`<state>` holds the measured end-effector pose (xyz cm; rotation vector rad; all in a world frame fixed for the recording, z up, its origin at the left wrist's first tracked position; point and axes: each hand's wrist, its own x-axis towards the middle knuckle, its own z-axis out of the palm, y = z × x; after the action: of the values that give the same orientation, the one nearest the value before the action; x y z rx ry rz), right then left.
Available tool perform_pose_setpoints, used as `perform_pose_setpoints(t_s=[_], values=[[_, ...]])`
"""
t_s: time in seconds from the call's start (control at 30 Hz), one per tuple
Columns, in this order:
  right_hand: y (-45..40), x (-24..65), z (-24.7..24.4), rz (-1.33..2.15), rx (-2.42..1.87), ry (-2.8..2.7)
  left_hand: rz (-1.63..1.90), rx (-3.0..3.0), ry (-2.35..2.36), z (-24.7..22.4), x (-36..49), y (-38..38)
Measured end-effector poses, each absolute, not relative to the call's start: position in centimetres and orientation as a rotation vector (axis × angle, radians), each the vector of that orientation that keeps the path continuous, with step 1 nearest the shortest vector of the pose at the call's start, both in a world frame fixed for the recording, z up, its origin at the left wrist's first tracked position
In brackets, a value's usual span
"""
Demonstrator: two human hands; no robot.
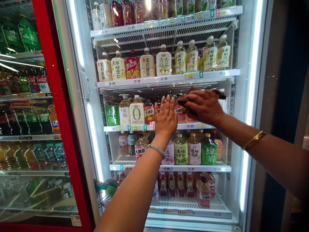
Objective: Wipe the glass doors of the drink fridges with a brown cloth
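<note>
In the head view, a person stood before a lit drinks cooler (82,48) with both arms raised; the left hand (166,117) was spread nearly flat, fingers straight and holding nothing, its palm toward the glass door (135,90) and apparently braced on it; it came in front of the middle of the third shelf's front edge (190,126), just right of a bottle marked 0 (136,111). The right hand (205,104) had its fingers bent close together over a dark cloth (218,93), which it had hold of; the cloth lay before the third shelf's right half, below the front edge of the shelf above (207,74), and seemed pressed to the glass, though I couldn't see the contact. A gold bangle (254,140) circled that arm; I judged the step in hand to be wiping the pane; the next move, to my mind, called for even pressure through the cloth toward the door's right edge, with the left palm steadying.
</note>
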<state>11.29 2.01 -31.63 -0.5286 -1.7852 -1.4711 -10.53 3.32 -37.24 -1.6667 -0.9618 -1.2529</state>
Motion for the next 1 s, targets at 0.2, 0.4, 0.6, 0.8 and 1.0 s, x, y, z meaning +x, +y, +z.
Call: perform_pose_setpoints(t_s=[0.2,0.4,0.6,0.8,1.0], values=[[1.6,12.8,-34.3,-1.291,-0.771,-1.379,-1.251,-1.637,-0.963,-37.3,-10.4,3.5],[1.0,8.2,-35.3,-1.589,-0.344,-1.859,-1.214,-1.665,-0.975,-37.4,-10.5,3.2],[2.4,11.1,-32.9,-1.48,-0.535,-1.582,-1.147,-1.705,-0.933,-36.5,-12.6,2.6],[0.9,10.4,-38.0,-1.468,-0.648,-1.67,-1.174,-1.607,-0.926,-34.4,-20.2,1.5],[1.3,1.3,-35.1,-1.586,-0.254,-1.887,-1.144,-1.626,-1.013,-35.7,-22.0,2.9]])
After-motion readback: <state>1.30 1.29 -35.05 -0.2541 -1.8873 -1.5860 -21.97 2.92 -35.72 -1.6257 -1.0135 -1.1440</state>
